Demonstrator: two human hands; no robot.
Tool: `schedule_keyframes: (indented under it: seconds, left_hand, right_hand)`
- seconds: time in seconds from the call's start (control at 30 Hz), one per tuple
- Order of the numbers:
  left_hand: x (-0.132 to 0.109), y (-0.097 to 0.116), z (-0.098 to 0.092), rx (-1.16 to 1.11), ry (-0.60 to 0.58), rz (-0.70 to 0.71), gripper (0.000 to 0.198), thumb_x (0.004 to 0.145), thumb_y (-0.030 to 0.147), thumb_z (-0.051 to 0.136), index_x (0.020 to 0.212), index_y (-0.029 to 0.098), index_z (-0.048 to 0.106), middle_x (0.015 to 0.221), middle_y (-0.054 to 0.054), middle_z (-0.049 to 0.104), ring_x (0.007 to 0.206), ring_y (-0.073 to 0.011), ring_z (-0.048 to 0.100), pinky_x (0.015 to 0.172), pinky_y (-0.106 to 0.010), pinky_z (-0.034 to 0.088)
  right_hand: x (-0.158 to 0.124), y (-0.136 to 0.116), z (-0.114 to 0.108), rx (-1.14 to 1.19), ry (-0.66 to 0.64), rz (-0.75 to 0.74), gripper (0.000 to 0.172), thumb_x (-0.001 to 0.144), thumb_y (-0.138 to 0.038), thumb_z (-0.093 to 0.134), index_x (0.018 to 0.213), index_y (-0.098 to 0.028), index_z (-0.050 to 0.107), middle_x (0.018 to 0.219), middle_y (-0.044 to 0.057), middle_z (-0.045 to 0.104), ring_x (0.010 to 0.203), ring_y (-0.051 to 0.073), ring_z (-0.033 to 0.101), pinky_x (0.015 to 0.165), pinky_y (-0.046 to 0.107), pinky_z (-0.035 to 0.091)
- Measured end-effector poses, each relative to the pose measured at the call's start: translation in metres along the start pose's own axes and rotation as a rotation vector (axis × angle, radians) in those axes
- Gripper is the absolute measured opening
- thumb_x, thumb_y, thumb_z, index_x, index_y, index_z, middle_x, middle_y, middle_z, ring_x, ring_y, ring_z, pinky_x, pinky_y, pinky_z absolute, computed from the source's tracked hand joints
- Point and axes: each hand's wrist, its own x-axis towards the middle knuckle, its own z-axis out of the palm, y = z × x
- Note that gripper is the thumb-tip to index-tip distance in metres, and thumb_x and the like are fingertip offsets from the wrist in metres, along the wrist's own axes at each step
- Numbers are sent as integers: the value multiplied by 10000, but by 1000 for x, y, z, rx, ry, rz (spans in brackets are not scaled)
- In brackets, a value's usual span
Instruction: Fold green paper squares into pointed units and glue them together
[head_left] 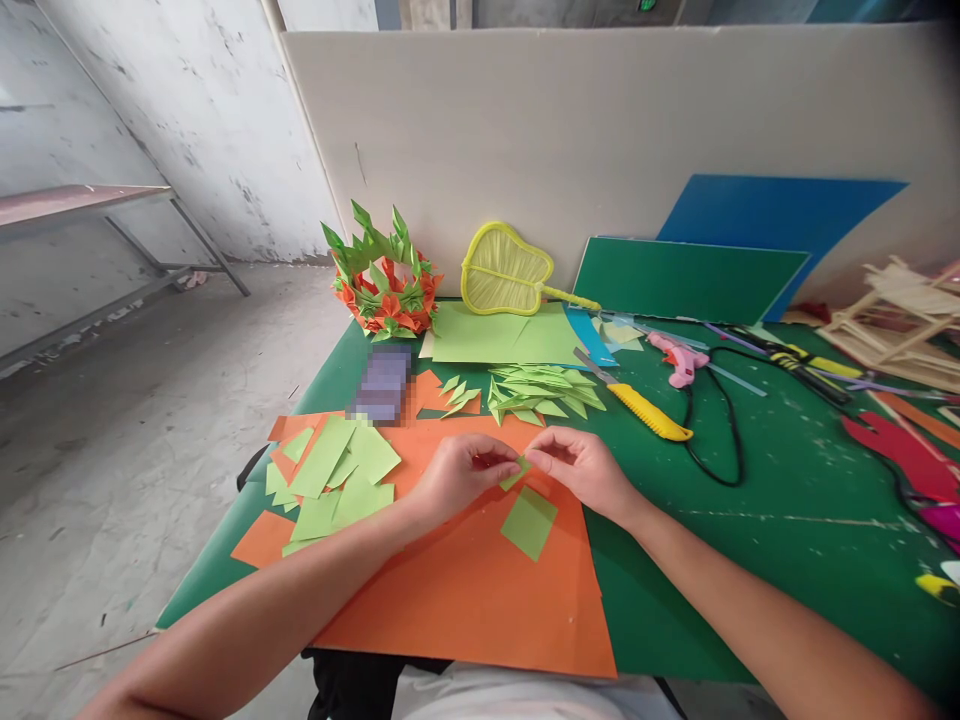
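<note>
Two hands pinch one small green paper piece above an orange sheet

Both the left hand (pixel 474 468) and the right hand (pixel 574 465) grip the small green paper piece (pixel 512 478) between thumb and fingertips, the hands nearly meeting at its upper end; the fingers hide part of it, so its folds cannot be made out. It is above the orange sheet (pixel 465 610), which reaches the near edge of the green tabletop (pixel 757 570). Just nearer the person, a light green paper square (pixel 529 523) lies flat on that sheet.

Toward the tabletop's left edge, light green paper pieces (pixel 326 460) overlap in a loose pile. Past the sheet's far edge lies a heap of folded green paper leaves (pixel 547 390), with a few more on orange scraps (pixel 427 385) to its left. A blurred purple rectangle (pixel 384 385) sits left of those.

At the tabletop's far left corner stands an orange-and-green origami crown (pixel 388 290), a ring with a hollow middle. Beside it, a yellow leaf-shaped fan (pixel 506 268) stands tilted behind a light green sheet (pixel 495 335). Right of the heap lie a yellow utility knife (pixel 649 410) and a pink glue gun (pixel 677 358). Near the far right corner rests an open-framed wooden stick model (pixel 892 310).
</note>
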Motion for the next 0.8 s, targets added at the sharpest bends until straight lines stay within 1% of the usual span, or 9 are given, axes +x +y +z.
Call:
schedule_keyframes:
  seconds: [0.17, 0.23, 0.33, 0.4, 0.57, 0.63, 0.73, 0.8]
  left_hand:
    - [-1, 2, 1, -85, -9, -2, 188, 781, 351, 664, 843, 174, 651, 752, -1, 654, 642, -122, 598, 584, -219, 487]
    - [-1, 2, 1, -75, -1, 5, 176, 780, 343, 659, 821, 175, 626, 726, 10, 639, 629, -118, 591, 573, -215, 481]
    - [-1, 0, 1, 6, -7, 9, 146, 787, 323, 642, 780, 177, 642, 705, 14, 645, 616, -116, 587, 564, -209, 469]
    - [0, -1, 0, 69, -21, 19, 130, 800, 300, 624, 774, 183, 674, 713, 9, 662, 620, -118, 591, 575, -209, 466]
    - [2, -5, -2, 214, -41, 104, 133, 822, 257, 601, 821, 220, 728, 800, -9, 703, 692, -147, 612, 637, -231, 474]
    - [2, -5, -1, 267, -50, 163, 145, 835, 239, 587, 825, 219, 730, 805, -18, 700, 700, -150, 607, 652, -239, 470]
    - [1, -4, 1, 333, -60, 228, 186, 861, 220, 551, 798, 207, 726, 780, -28, 677, 668, -137, 583, 643, -235, 453]
    - [0, -3, 2, 374, -60, 239, 216, 870, 217, 532, 769, 199, 722, 837, -40, 662, 651, -123, 571, 616, -224, 438]
  right_hand:
    - [1, 1, 0, -43, 30, -22, 258, 830, -444, 620, 789, -191, 649, 783, 34, 664, 738, 176, 606, 684, 291, 494]
    - [1, 2, 0, -95, 39, -29, 261, 837, -447, 610, 787, -194, 648, 784, 34, 670, 737, 179, 607, 668, 288, 488]
    - [2, 3, 1, -180, 47, -44, 261, 850, -450, 594, 795, -202, 650, 781, 30, 675, 706, 174, 597, 630, 283, 471]
    - [3, 4, 1, -253, 60, -81, 257, 859, -449, 585, 787, -211, 648, 778, 31, 669, 708, 178, 589, 622, 289, 458]
    - [7, 6, -1, -420, 64, -194, 238, 880, -411, 570, 739, -229, 631, 794, 46, 657, 816, 215, 586, 725, 338, 446]
    - [8, 8, -1, -461, 64, -197, 218, 879, -386, 579, 733, -229, 620, 792, 42, 654, 817, 217, 577, 738, 346, 440]
    - [9, 12, 0, -502, 57, -178, 185, 873, -368, 588, 752, -229, 609, 773, 36, 637, 790, 211, 561, 694, 331, 436]
    - [9, 14, 2, -508, 63, -168, 143, 865, -365, 598, 814, -232, 613, 759, 33, 617, 778, 209, 553, 669, 320, 440]
